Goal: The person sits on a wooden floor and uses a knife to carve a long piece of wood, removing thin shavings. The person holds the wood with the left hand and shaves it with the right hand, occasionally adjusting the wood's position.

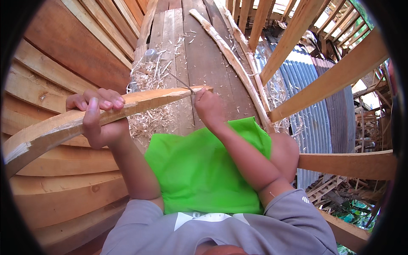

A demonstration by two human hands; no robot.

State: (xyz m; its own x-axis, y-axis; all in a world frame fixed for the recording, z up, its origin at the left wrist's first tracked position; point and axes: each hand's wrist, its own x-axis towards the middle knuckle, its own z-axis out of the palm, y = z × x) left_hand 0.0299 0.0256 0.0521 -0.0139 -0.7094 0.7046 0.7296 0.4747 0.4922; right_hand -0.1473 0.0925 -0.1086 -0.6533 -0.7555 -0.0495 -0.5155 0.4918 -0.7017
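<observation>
A long piece of pale wood (pixel 148 99) runs across in front of me, from the left rim to the middle of the view. Its near side shows rough, lighter cut faces. My left hand (pixel 100 112) is closed round it, fingers over the far edge and thumb on the near side. At its right end my right hand (pixel 208 105) is closed in a fist on a knife whose thin dark blade (pixel 182 81) slants away to the left across the wood. The knife's handle is hidden in my fist. Bright green shorts (pixel 204 165) cover my lap below the wood.
Curled wood shavings (pixel 153 121) heap on the plank floor (pixel 204 51), with a small clear cup (pixel 150 55) among them. A board wall (pixel 63 165) stands close on the left. Two peeled poles (pixel 229 55), timber rails (pixel 331 76) and corrugated metal sheets (pixel 314 114) lie to the right.
</observation>
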